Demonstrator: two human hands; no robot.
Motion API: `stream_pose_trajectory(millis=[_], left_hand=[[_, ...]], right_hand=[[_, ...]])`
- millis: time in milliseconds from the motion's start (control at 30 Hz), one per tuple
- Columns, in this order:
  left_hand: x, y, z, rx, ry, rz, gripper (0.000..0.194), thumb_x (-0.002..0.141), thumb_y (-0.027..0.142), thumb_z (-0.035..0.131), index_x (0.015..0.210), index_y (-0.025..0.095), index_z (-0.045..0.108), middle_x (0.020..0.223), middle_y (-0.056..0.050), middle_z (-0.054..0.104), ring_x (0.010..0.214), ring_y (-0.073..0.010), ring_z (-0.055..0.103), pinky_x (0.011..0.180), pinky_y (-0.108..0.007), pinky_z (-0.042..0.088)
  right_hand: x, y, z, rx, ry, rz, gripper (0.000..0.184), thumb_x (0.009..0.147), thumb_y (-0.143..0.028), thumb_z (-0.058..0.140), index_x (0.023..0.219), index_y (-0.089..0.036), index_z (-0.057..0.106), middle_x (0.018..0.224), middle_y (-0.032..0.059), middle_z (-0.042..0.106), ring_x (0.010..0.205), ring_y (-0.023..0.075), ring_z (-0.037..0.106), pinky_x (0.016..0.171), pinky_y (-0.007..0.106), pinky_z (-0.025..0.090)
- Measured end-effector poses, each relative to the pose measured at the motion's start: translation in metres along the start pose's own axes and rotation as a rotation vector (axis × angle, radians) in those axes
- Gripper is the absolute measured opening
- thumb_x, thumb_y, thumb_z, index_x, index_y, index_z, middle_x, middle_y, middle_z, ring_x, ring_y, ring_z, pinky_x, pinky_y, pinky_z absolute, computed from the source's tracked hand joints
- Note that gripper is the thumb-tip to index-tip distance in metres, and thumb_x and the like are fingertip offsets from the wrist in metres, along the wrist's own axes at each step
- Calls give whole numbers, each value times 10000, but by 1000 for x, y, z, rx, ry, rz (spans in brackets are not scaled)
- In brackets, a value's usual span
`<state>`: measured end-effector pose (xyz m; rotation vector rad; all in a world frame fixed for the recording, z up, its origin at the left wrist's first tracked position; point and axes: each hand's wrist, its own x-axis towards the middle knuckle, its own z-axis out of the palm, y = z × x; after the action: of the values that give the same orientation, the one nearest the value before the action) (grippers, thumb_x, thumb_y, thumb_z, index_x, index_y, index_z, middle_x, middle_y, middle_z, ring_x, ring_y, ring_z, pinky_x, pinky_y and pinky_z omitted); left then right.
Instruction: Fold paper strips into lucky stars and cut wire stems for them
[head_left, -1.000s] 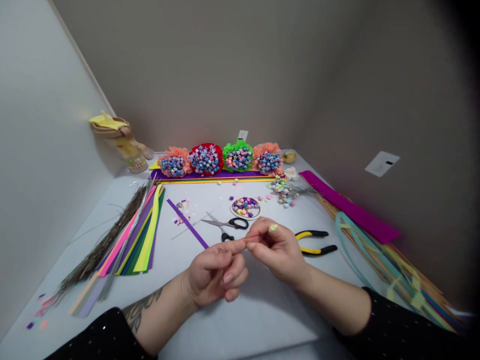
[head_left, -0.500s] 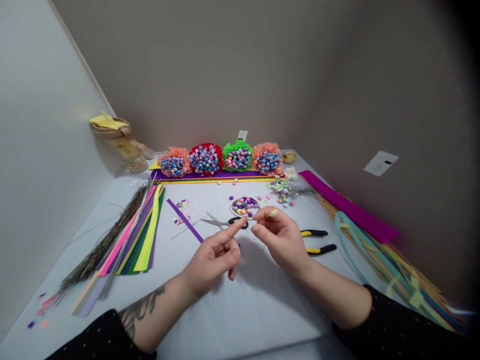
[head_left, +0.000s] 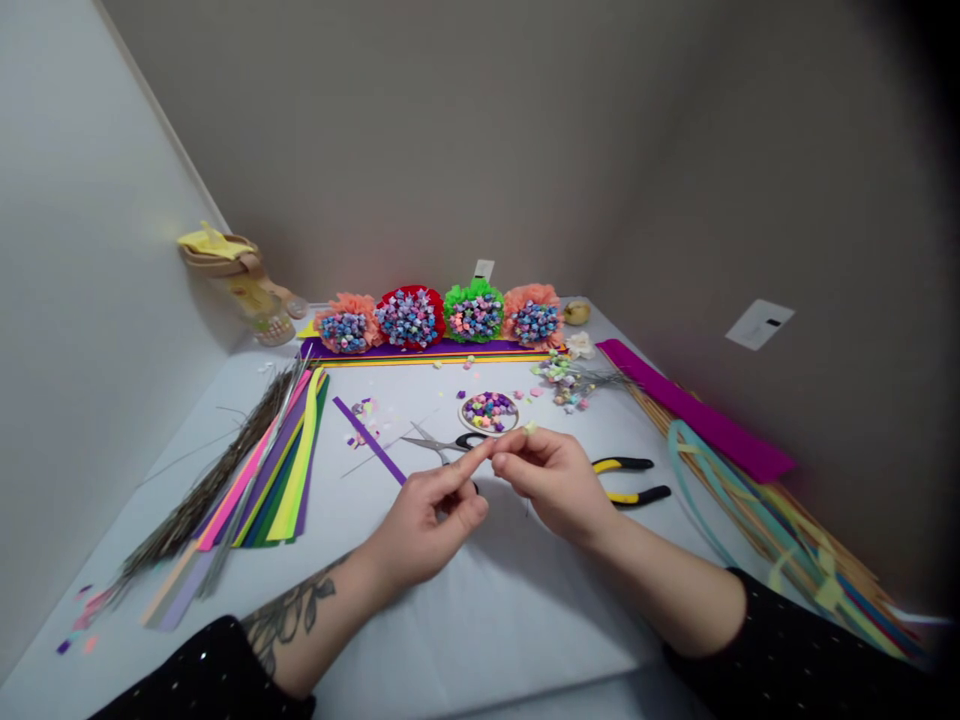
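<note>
My right hand (head_left: 559, 485) is closed in a pinch. A small pale yellow paper star (head_left: 529, 429) shows just above its index finger, and a thin wire (head_left: 527, 508) shows faintly below the hand. Against its fingertips rests the stretched index finger of my left hand (head_left: 431, 520); the thumb and other fingers are loosely bent, and nothing shows in them. Behind the hands lie scissors (head_left: 442, 443) with black handles, partly covered by the left hand. Just beyond is a round dish (head_left: 462, 418) of coloured paper stars (head_left: 489, 410).
Yellow-black pliers (head_left: 634, 495) lie right of my hands. Paper strips (head_left: 289, 480) and a stem bundle (head_left: 217, 470) are at left, a purple strip (head_left: 367, 438) nearer. Star bouquets (head_left: 411, 318) line the back. Magenta paper (head_left: 697, 415) and thin sticks (head_left: 757, 520) lie at right.
My right hand has moved left with the yellow star, so its fingertips now meet my left index finger. The left hand has shifted only slightly.
</note>
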<state>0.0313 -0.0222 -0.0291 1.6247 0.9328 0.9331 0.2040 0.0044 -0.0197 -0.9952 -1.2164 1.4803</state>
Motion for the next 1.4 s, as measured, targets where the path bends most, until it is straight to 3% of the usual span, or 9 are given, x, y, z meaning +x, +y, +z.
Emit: stream_pose_trajectory(millis=[300,500,633,833,1000,1133,1200,1400], left_hand=[[2,-6,4,263,-24,124,542,877,235,455,1404,219,331,635,44,446,577,-87,393,561,-202,346],[1,-8,6,258,-34,101,547,876,239,460,1407,227,327,643,44,426,590,-91,397,571,-208,349],[1,-7,5,61,-31,-20,539,867,290,496,1388,230,369,653,43,433,564,-79,379,535,-204,341],[3,-3,6,-528,38,-199,545,808,353,598,1329,266,464,631,48,408,486,-63,394,436,-190,349],[5,2,7,-830,86,-290,433,748,325,676,1166,222,626,543,51,388,468,-54,317,393,-166,260],[5,0,7,-819,161,-345,218,706,290,726,893,180,705,533,51,413,444,-32,311,398,-168,209],[5,-2,7,-778,205,-332,133,678,261,751,713,160,671,561,45,455,436,-19,325,411,-174,199],[6,-4,8,-753,277,-233,380,581,296,819,479,125,496,499,57,382,470,-35,326,451,-181,237]], right_hand=[[0,-2,6,-144,90,20,75,659,-213,608,628,-152,579,533,-50,495,486,68,393,491,210,326],[0,-1,6,-149,102,15,71,654,-212,577,614,-162,547,517,-63,449,478,66,361,478,210,302],[-1,-1,5,-154,109,25,76,649,-216,585,618,-161,543,522,-60,449,484,68,359,479,212,300],[0,1,2,-158,104,5,93,674,-226,596,628,-157,554,554,-49,477,490,66,361,481,212,302],[1,2,2,-142,80,-23,70,687,-204,590,639,-161,563,570,-48,487,496,64,366,491,209,313],[1,2,1,-142,47,-36,52,702,-186,576,655,-165,577,580,-47,498,505,66,380,505,208,324],[0,2,1,-146,29,-34,48,704,-186,579,660,-166,577,582,-47,500,509,67,388,510,208,327],[-2,4,1,-147,-20,-21,53,722,-204,581,684,-166,582,602,-39,519,518,71,403,513,210,332]])
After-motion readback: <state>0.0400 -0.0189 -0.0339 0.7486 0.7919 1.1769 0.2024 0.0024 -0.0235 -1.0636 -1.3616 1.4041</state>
